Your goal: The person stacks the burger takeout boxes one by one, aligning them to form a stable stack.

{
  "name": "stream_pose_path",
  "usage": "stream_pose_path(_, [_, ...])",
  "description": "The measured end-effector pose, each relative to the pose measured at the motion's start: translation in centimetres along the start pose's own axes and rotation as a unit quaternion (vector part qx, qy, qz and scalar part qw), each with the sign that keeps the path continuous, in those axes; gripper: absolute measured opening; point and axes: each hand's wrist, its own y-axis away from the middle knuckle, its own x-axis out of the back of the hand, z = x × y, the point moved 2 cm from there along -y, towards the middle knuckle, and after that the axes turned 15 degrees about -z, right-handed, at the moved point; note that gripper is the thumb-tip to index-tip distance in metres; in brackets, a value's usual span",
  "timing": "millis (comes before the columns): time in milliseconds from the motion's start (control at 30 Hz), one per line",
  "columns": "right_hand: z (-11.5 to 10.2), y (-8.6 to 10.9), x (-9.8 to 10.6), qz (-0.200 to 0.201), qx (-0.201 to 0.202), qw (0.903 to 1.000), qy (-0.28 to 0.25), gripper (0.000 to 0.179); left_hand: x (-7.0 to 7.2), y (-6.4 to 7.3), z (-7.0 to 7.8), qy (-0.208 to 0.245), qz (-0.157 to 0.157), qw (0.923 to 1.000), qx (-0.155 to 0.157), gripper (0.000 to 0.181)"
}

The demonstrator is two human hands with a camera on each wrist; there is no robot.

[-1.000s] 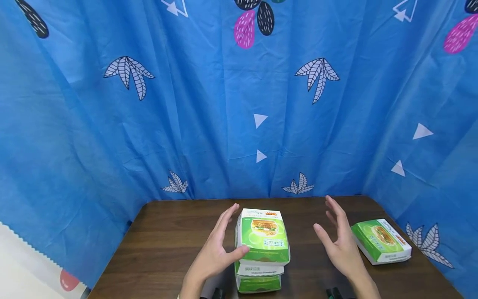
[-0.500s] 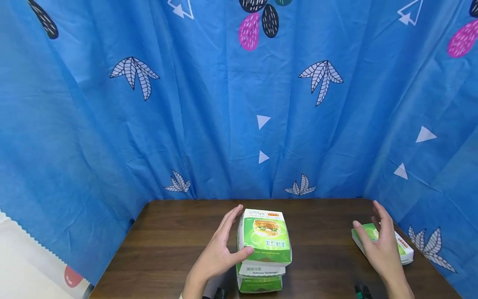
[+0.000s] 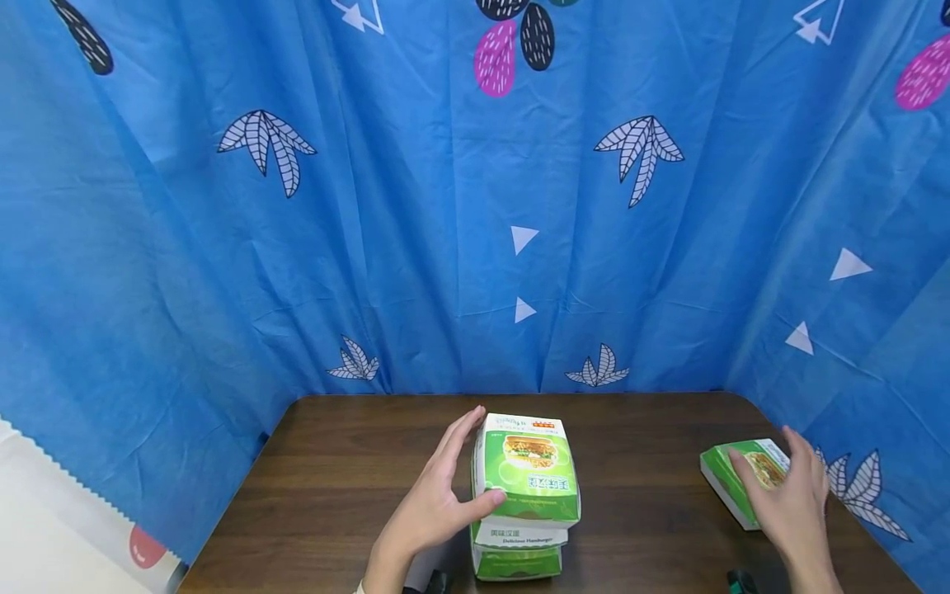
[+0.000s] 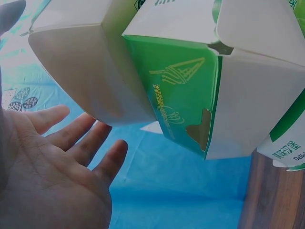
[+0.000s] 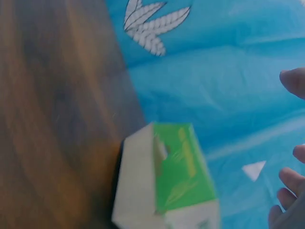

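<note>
A stack of green-and-white hamburger boxes (image 3: 529, 474) stands in the middle of the table in the head view, three high. My left hand (image 3: 429, 513) is spread along the stack's left side, its thumb in front of the top box's near corner. In the left wrist view the left fingers (image 4: 88, 143) are loosely bent beside the boxes and hold nothing. Another hamburger box (image 3: 731, 478) lies alone at the right. Over its right part hovers my right hand (image 3: 797, 516), thumb and fingers apart, hiding that end. The right wrist view shows this box (image 5: 183, 176) blurred, with a gap to the fingers.
The dark wooden table (image 3: 326, 487) carries the boxes. A blue patterned curtain (image 3: 416, 206) hangs behind it and along both sides. Bare tabletop lies between the stack and the single box.
My right hand has moved right, from between the stack and the single box to over that box. The left hand stays by the stack. The head view has shifted slightly.
</note>
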Motion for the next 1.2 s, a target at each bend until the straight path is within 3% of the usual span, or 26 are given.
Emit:
stream_pose_path(367, [4.3,0.2,-0.7,-0.022,-0.113,0.9933,0.008,0.111,0.0,0.1,0.1,0.0,-0.003,1.0,-0.003,0.092])
stream_pose_path(533, [5.8,0.3,-1.3,-0.019,-0.127,0.9917,-0.002,0.117,0.0,0.1,0.0,-0.001,-0.001,1.0,0.001,0.092])
stream_pose_path(700, [7.0,0.2,-1.9,-0.043,-0.145,0.9884,-0.012,0.122,0.0,0.1,-0.2,0.006,-0.001,1.0,0.005,0.092])
stream_pose_path(1200, [7.7,0.0,-2.0,-0.048,-0.185,0.9805,-0.043,0.127,0.1,0.0,0.0,0.003,-0.003,1.0,0.002,0.092])
